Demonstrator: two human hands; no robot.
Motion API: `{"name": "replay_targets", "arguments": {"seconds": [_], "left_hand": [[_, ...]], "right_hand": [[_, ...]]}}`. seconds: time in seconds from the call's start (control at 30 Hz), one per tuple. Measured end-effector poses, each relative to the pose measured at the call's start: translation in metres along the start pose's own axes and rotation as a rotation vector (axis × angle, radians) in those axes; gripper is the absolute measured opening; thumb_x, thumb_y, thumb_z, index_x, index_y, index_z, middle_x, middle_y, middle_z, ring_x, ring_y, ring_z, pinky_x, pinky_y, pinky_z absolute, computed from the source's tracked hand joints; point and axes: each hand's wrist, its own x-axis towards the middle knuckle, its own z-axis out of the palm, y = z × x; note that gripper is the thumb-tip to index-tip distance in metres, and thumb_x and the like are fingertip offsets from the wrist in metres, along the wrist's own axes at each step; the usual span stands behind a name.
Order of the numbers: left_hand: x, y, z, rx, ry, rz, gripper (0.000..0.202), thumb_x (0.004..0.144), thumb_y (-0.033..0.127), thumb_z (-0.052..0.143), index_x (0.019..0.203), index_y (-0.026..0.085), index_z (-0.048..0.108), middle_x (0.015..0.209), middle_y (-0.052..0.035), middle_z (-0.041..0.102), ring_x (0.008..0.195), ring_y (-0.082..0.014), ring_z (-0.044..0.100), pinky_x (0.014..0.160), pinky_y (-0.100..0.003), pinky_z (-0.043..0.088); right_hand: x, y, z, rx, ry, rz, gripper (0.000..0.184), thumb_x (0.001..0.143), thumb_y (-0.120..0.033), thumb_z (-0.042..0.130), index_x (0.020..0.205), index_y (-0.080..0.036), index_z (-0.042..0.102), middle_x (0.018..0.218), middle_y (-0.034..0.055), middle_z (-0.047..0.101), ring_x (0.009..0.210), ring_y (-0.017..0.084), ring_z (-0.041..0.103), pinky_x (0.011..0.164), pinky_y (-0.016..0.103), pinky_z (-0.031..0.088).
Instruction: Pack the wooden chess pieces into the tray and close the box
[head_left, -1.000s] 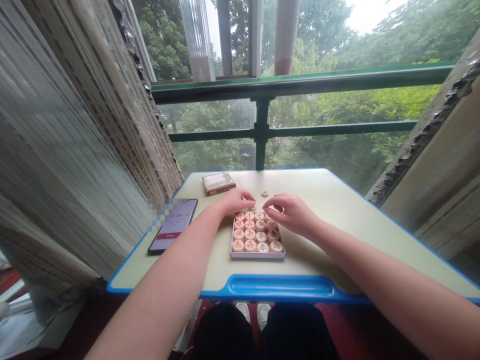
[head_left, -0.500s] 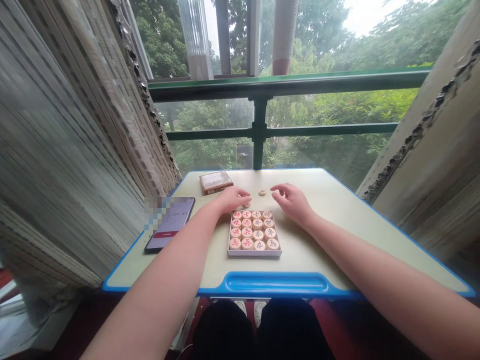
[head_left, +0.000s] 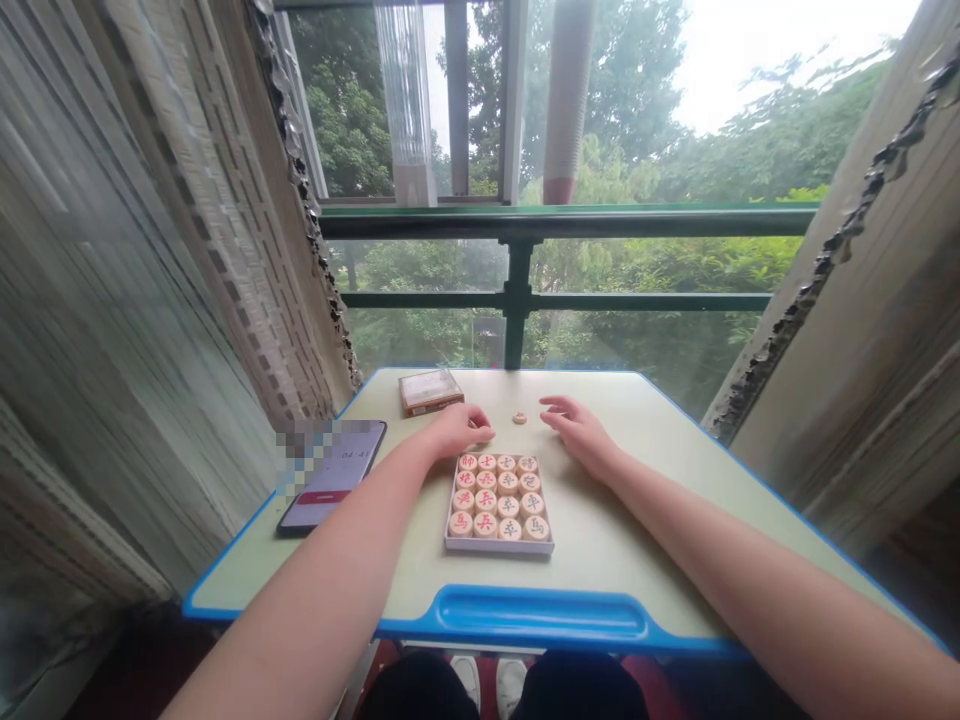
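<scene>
An open, shallow white box stands on the table, filled with rows of round wooden xiangqi pieces marked in red or black characters. Just behind its far left corner is my left hand, fingers bent together and closed over a xiangqi piece that they hide. A lone xiangqi piece lies on the table beyond the box, between my two hands. To the right of that piece, not touching it, my right hand hovers with fingers apart and holds nothing.
A flat brown box lies at the table's back left. A phone showing a timer rests at the left edge. The pale table has a blue rim and a front tray groove. Curtains hang at both sides; a green railing stands behind.
My left fingers have closed over the xiangqi piece that showed beneath them. My right hand stays beside the lone piece. The camera view has tilted up, shifting everything lower in the picture.
</scene>
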Motion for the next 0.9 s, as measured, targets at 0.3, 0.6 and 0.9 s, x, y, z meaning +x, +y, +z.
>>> {"name": "replay_targets", "arguments": {"seconds": [0.3,0.6,0.9], "left_hand": [[0.003,-0.004,-0.002,0.003,0.005,-0.046,0.023,0.068,0.035,0.060,0.078,0.015,0.065,0.077,-0.0060,0.067,0.070,-0.0167,0.059,0.062,-0.026,0.043],[0.001,-0.004,-0.003,-0.131,0.017,-0.098,0.024,0.066,0.035,0.063,0.078,0.014,0.065,0.076,-0.0058,0.066,0.065,-0.0137,0.057,0.059,-0.025,0.041],[0.000,-0.005,-0.003,-0.122,0.034,-0.108,0.026,0.065,0.038,0.064,0.077,0.014,0.065,0.077,-0.0058,0.067,0.066,-0.0136,0.056,0.060,-0.025,0.041]], "right_hand": [[-0.033,-0.028,-0.009,-0.071,-0.395,-0.380,0.019,0.074,-0.023,0.053,0.082,-0.015,0.067,0.049,-0.0057,0.038,0.048,0.007,0.033,0.049,0.021,0.030],[-0.029,-0.028,-0.024,-0.240,-0.580,-0.303,0.021,0.072,-0.022,0.057,0.086,-0.016,0.071,0.046,-0.0061,0.041,0.043,0.005,0.032,0.047,0.020,0.027],[-0.031,-0.031,-0.022,-0.249,-0.640,-0.294,0.025,0.072,-0.017,0.052,0.086,-0.019,0.073,0.070,0.0010,0.067,0.055,0.009,0.049,0.053,0.021,0.036]]}}
